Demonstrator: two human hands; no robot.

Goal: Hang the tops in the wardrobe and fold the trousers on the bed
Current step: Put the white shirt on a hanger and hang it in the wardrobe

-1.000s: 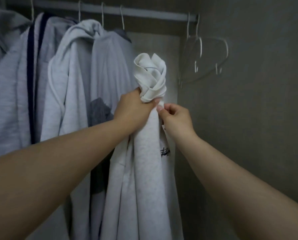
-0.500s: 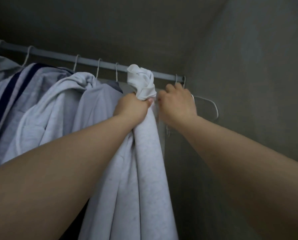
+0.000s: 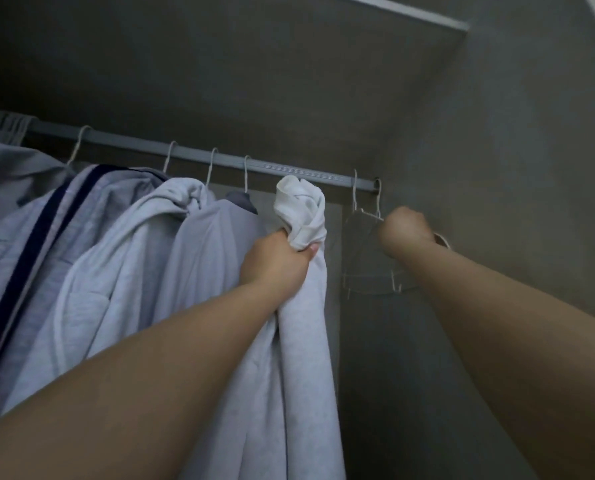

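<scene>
My left hand grips a white top by its bunched upper part, which sticks up just below the wardrobe rail. The rest of the top hangs straight down from my fist. My right hand is curled around an empty white wire hanger that hangs at the rail's right end, close to the side wall. Its fingers are hidden behind the back of the hand.
Several grey and white tops hang on white hangers along the left of the rail. A second empty hanger hook sits at the rail's end. The wardrobe side wall stands close on the right, a shelf edge above.
My right hand has moved from beside the held top to the empty hangers at the rail's right end. My left hand keeps its grip on the white top. The view has tilted upward.
</scene>
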